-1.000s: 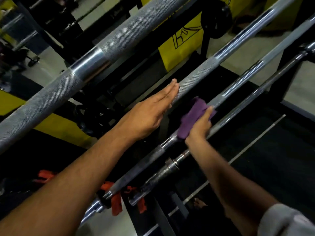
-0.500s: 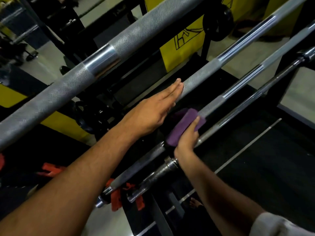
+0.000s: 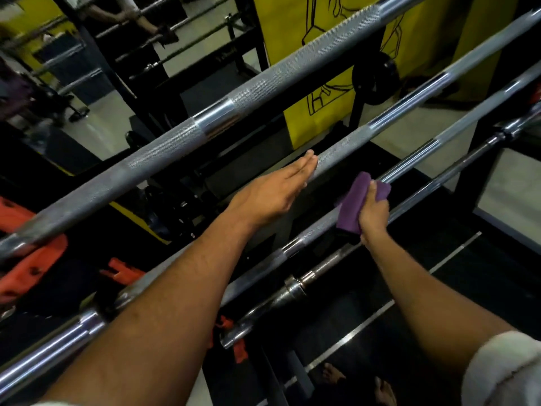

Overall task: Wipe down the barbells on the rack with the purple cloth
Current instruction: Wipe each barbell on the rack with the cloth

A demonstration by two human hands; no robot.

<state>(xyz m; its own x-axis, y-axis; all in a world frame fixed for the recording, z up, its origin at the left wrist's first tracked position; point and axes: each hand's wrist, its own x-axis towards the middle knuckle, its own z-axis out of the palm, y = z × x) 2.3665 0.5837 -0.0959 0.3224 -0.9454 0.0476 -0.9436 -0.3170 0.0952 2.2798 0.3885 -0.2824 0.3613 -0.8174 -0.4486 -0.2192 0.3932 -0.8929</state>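
A: State the position of each hand.

B: The left hand [image 3: 268, 194] lies flat, fingers straight and together, with the fingertips [image 3: 309, 161] resting on the knurled section of the second barbell [image 3: 377, 127]. It holds nothing. The right hand [image 3: 373, 210] is curled around the purple cloth [image 3: 352, 205] and grips it against the third barbell [image 3: 415, 162].

A: Where does the cloth sit on that bar?

B: It is wrapped over the shaft just below a smooth polished band, with knurled shaft running down-left of it. The underside is hidden, so full wrap probably applies but cannot be confirmed.

A: Adjacent bars?

B: The top barbell [image 3: 216, 124] crosses nearest the camera. The lowest barbell [image 3: 292, 288] lies beside the right forearm, collar visible.
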